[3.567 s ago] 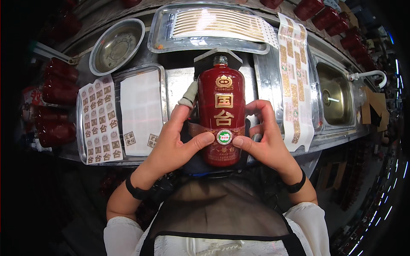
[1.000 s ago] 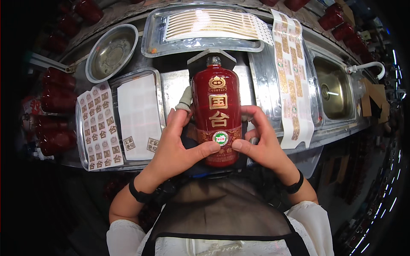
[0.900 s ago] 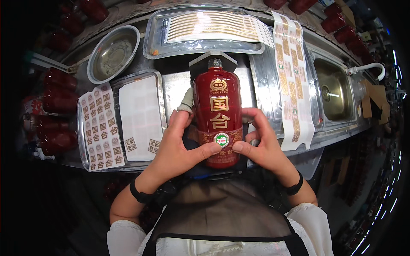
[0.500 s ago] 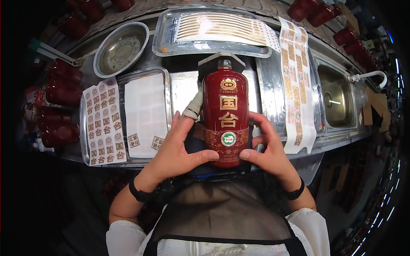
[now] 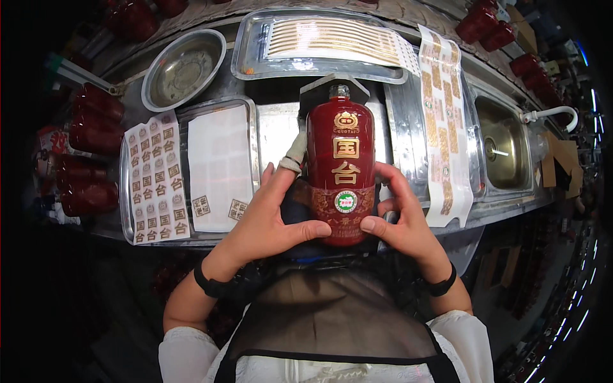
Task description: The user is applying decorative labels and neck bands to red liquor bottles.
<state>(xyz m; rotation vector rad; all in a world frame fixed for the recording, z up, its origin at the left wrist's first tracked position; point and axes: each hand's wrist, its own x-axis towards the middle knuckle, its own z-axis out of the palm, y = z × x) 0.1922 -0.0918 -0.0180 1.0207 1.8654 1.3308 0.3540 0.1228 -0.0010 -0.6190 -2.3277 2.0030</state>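
A dark red bottle with gold characters, a round gold emblem near its neck and a patterned band with a small round green-and-white sticker lies lengthwise between my hands, neck pointing away from me. My left hand cups its left side, thumb pressed across the lower band, with a taped finger along the bottle's flank. On the right side my right hand grips it, thumb on the lower edge beside the sticker.
A metal tray with a white backing sheet and a sheet of gold stickers lies left. At the back are a tray of gold strip labels and a round bowl. A label sheet, a sink and red bottles flank.
Both thumbs have slid down from the round sticker to the bottle's lower edge. The bottle stays held in both hands, and the view shifted slightly.
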